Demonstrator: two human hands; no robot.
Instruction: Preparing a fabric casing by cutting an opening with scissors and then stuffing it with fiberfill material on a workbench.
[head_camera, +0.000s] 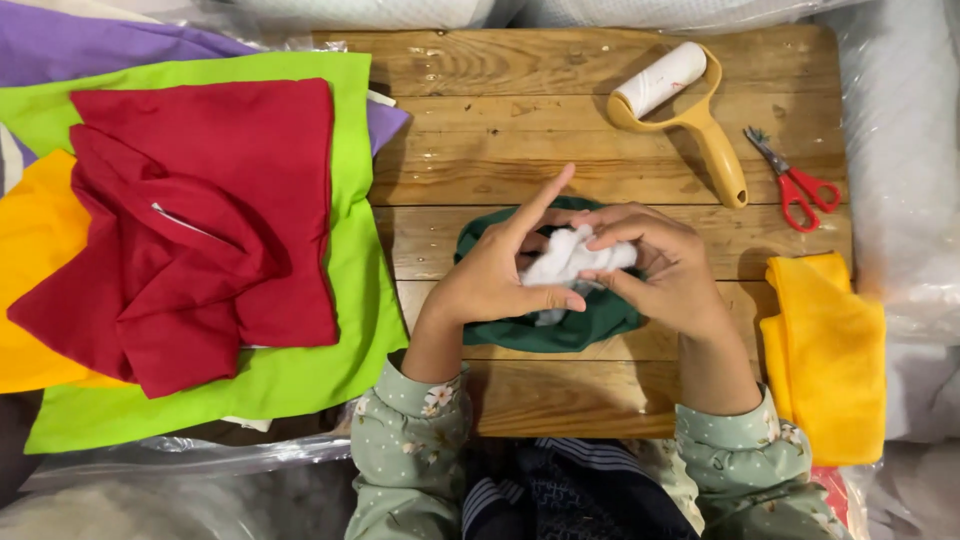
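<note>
Both the left hand (497, 275) and right hand (668, 268) pinch white stuffing (567, 258) over the green cover (560, 330) — a loose tuft could slip out.

Green cloth piece (545, 325): middle hidden under the left hand (495, 275), the right hand (665, 270) and the white stuffing (570, 258) they pinch. Red fabric (190, 230) covers much of the lime sheet (355, 290); the orange cloth (35, 260) and purple cloth (90, 45) run off the left edge. Plastic-wrapped bundles (900, 150) along top and right are cut by the frame, contents unclear.
</note>
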